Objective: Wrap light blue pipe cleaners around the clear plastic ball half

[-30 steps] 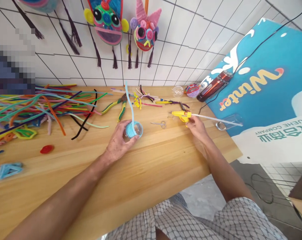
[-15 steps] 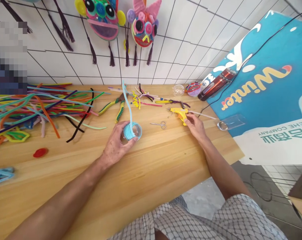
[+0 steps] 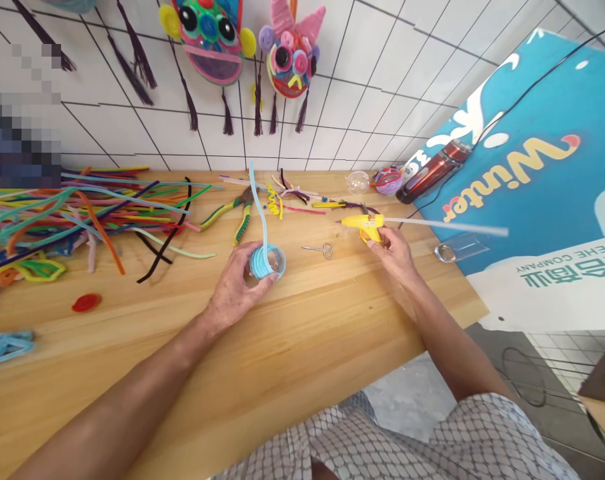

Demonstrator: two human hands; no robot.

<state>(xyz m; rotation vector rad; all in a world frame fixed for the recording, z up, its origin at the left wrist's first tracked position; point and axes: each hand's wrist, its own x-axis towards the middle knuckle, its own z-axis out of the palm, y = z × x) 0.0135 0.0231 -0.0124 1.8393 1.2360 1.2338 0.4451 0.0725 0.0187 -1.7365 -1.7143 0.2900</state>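
My left hand (image 3: 235, 285) is closed round a small clear ball (image 3: 274, 261) on the wooden table (image 3: 302, 333). A light blue pipe cleaner (image 3: 259, 213) is coiled round the ball, and its free end rises toward the wall. My right hand (image 3: 395, 253) grips the handle of a yellow glue gun (image 3: 363, 225), held just above the table. A long clear glue stick (image 3: 447, 227) juts out of the gun's back to the right. Small scissors (image 3: 321, 250) lie between my hands.
A heap of coloured pipe cleaners (image 3: 77, 213) covers the table's left. Pliers (image 3: 239, 212), a clear ball (image 3: 357, 181) and a wrapped ball (image 3: 386, 180) lie near the wall. Two craft masks (image 3: 252, 40) hang on the tiles. A blue box (image 3: 532, 187) stands at the right.
My right hand has lifted the glue gun slightly and swung it, so the glue stick points further right. My left hand has stayed on the wrapped ball.
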